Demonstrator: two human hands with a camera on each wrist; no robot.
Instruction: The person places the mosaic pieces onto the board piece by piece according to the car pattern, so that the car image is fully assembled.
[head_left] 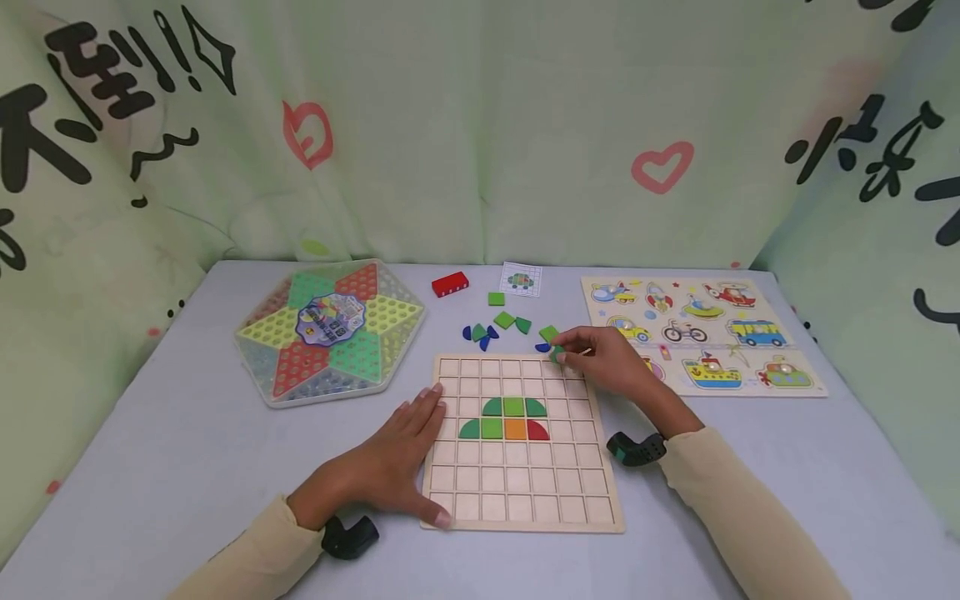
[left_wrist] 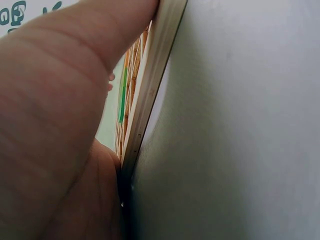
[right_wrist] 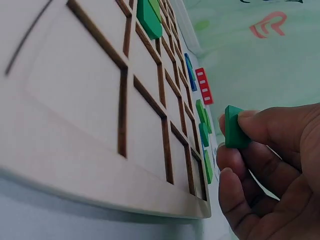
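Note:
A wooden grid board [head_left: 540,479] lies on the table, its middle cells holding several green pieces, an orange square [head_left: 515,429] and a red quarter-round piece [head_left: 537,431]. Along the board's left edge rests my left hand [head_left: 390,462], fingers straight and thumb spread toward the lower corner. The left wrist view shows the thumb against the board's side [left_wrist: 150,95]. Over the far right part of the board, my right hand [head_left: 611,358] pinches a dark green piece [right_wrist: 235,129] between thumb and fingers. Its full outline is partly hidden by the thumb.
Loose green and blue pieces [head_left: 504,320] lie beyond the board. Behind them are a red block [head_left: 450,284] and a small pattern card [head_left: 521,279]. A hexagonal star game board [head_left: 375,333] stands left; a vehicle picture board [head_left: 705,312] lies right. Curtains surround the table.

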